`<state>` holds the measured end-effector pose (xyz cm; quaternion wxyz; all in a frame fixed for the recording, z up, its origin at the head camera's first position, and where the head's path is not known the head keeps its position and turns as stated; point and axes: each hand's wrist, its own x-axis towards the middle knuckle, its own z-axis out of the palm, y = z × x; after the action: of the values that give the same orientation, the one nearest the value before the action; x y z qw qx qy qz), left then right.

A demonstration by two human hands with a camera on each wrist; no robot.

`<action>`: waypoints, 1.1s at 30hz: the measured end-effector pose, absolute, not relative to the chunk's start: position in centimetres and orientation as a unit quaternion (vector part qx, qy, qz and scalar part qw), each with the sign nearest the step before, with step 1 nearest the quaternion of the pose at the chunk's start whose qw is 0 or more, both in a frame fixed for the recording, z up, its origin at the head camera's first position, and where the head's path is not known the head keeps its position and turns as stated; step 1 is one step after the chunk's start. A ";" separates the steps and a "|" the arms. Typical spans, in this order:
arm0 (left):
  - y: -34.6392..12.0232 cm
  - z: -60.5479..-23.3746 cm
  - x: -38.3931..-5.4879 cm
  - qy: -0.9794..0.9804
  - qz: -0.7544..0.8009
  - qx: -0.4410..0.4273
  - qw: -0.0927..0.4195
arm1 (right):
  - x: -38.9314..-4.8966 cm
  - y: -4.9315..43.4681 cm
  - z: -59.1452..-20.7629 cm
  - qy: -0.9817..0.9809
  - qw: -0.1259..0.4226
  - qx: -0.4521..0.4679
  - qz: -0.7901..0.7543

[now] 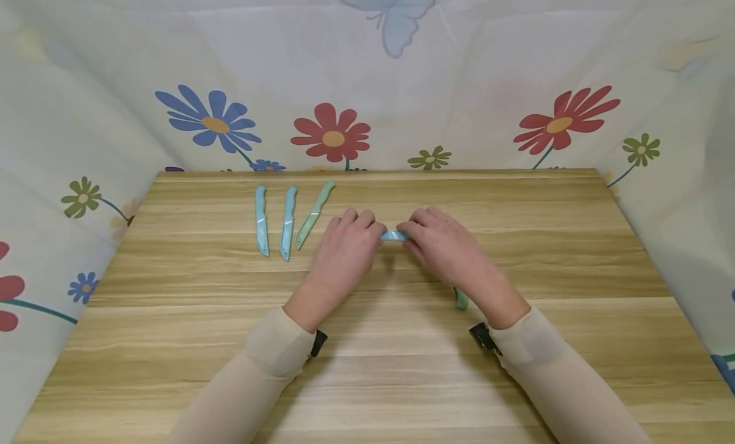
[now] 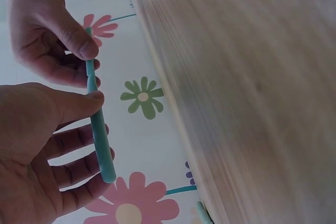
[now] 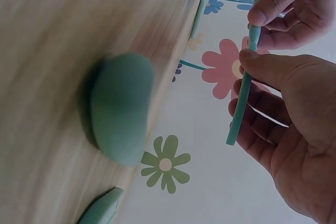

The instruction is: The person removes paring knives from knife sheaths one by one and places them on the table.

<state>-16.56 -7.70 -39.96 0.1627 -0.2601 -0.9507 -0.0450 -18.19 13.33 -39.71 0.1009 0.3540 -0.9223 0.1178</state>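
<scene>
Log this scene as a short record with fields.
Left grip: holds one end of the held blue knife
Right grip: holds its other end
Held knife position: raised above the wooden table
Lying to the left: two blue knives, one slanted green knife
Partly hidden in head view: green handle
Backdrop: flowered cloth

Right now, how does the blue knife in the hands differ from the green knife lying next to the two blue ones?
The blue knife is held above the table by both hands; the green knife lies on it. In the head view, the blue knife runs crosswise and is mostly hidden by fingers, while the green knife slants and shows whole. Both carry a white band.
</scene>
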 end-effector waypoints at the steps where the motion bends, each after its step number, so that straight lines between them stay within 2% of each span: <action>1: -7.7 -40.0 -16.6 -0.951 -0.045 -0.260 0.162 | -18.2 13.3 -39.7 -0.922 0.101 0.355 0.118; 33: -7.7 -39.9 -16.5 -0.953 -0.047 -0.255 0.154 | -18.3 13.4 -39.8 -0.922 0.097 0.354 0.122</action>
<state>-16.52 -7.66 -39.91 0.1543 -0.2552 -0.9534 -0.0466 -18.31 13.36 -39.81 0.0974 0.3542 -0.9221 0.1220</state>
